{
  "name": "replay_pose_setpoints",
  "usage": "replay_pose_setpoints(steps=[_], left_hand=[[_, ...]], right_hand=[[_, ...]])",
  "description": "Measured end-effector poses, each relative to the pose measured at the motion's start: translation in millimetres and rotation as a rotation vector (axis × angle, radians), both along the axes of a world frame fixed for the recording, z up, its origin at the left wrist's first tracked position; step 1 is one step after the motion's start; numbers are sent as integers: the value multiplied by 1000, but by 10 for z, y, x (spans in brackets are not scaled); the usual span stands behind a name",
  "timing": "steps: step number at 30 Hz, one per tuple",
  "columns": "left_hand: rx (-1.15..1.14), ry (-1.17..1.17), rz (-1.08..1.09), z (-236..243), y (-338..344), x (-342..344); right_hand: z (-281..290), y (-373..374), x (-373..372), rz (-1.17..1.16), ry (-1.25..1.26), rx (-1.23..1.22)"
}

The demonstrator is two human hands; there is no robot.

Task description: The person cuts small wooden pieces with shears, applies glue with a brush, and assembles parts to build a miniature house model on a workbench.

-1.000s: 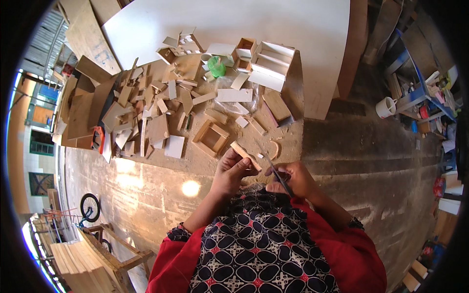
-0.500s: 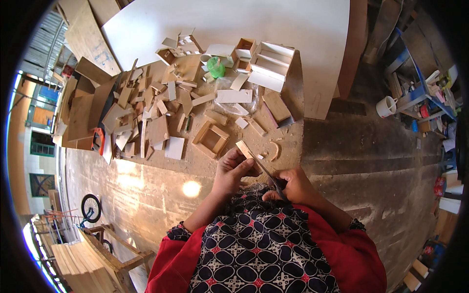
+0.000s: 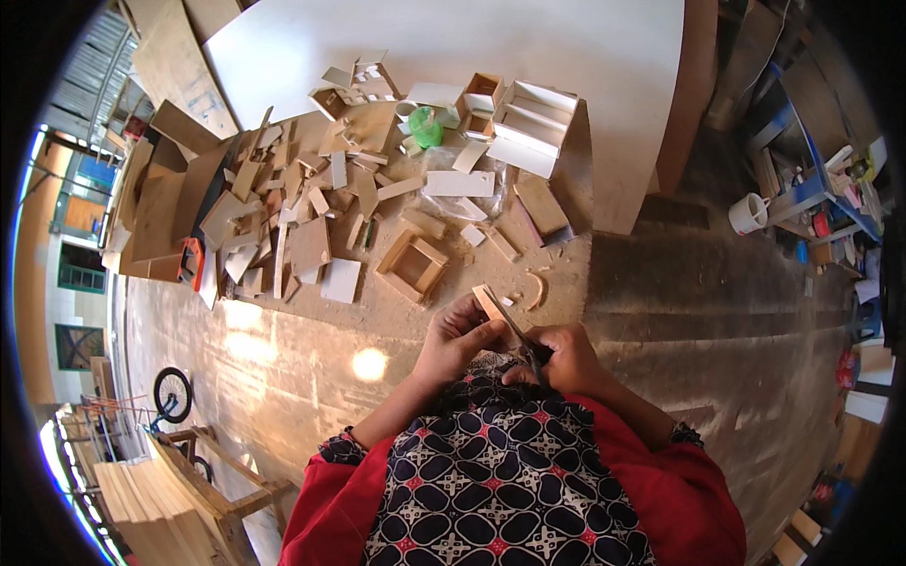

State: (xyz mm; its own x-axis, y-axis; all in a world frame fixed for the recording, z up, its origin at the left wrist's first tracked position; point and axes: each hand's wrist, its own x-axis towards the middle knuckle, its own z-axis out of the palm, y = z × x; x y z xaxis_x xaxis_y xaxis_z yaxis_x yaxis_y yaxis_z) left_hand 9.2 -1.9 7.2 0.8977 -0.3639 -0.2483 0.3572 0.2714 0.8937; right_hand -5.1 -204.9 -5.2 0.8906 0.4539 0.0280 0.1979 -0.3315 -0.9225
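Observation:
My left hand (image 3: pixel 460 338) pinches a short, light brown strip (image 3: pixel 487 302) between thumb and fingers, above the near edge of the work table. My right hand (image 3: pixel 563 358) is closed round a dark, narrow-bladed tool (image 3: pixel 534 361) that looks like a pair of scissors. Its blade meets the strip along the side nearer my right hand. Fingers partly cover the tool, so its exact shape is hard to make out. Just beyond the strip lie a curved wood offcut (image 3: pixel 537 291) and a small white chip. A square wooden frame box (image 3: pixel 412 268) sits ahead of my left hand.
Wood offcuts (image 3: pixel 311 247) crowd the table's left half. At the back stand a white compartment box (image 3: pixel 534 118) and a green plastic bag (image 3: pixel 426 127). An orange-handled saw (image 3: pixel 192 263) rests at the left edge. A white bucket (image 3: pixel 748 214) hangs near the right shelf.
The strip has shifted slightly right and tilted more upright, with my left hand following. The tool in my right hand has turned, and its blade shows less along the strip. The view has shifted a little.

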Motion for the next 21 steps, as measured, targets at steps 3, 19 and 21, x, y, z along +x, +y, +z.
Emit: replay_pose_setpoints(steps=[3,19,21], left_hand=[[-6,4,14,17,-24,-18],[-61,-4,-64,-33,-139,-54],[-38,17,-62,-15,-142,-50]], right_hand=[[-34,6,-8,-4,-23,64],[-63,-34,-46,-101,-19,65],[-64,-31,-45,-101,-3,74]])
